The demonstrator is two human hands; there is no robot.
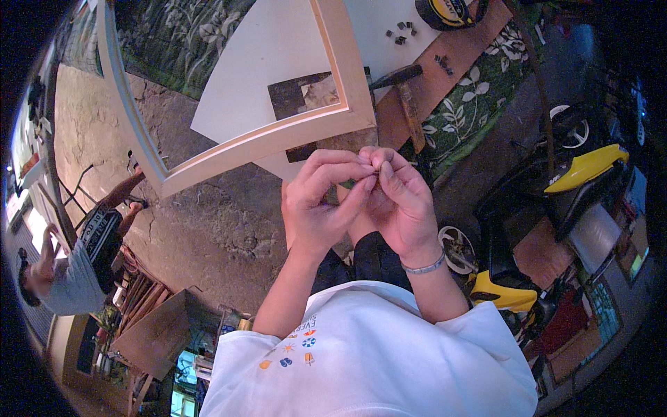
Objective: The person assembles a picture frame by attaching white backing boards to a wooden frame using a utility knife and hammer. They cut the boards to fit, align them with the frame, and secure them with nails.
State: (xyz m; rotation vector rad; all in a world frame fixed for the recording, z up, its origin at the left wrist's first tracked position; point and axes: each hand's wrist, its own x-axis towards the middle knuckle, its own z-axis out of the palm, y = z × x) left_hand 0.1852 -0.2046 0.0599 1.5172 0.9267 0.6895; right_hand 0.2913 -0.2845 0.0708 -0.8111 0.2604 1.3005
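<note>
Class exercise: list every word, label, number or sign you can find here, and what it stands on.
I won't copy wording out, only say where it stands.
White shirt: dark lettering beside small coloured pictures, left unquoted.
Round black-and-yellow tool: lettering, left unquoted.
Yellow motorbike panel: a dark mark, too small to read.
Other person's dark clothing: pale lettering, too blurred to read.

Beyond the fingers (345, 170), a white sheet (382, 15) bears small dark pieces (401, 40) and a rounded black-and-yellow object (445, 12); nearer them, a hammer (411, 115) lies on a brown strip (476, 43) bearing another dark cluster (443, 64).
</note>
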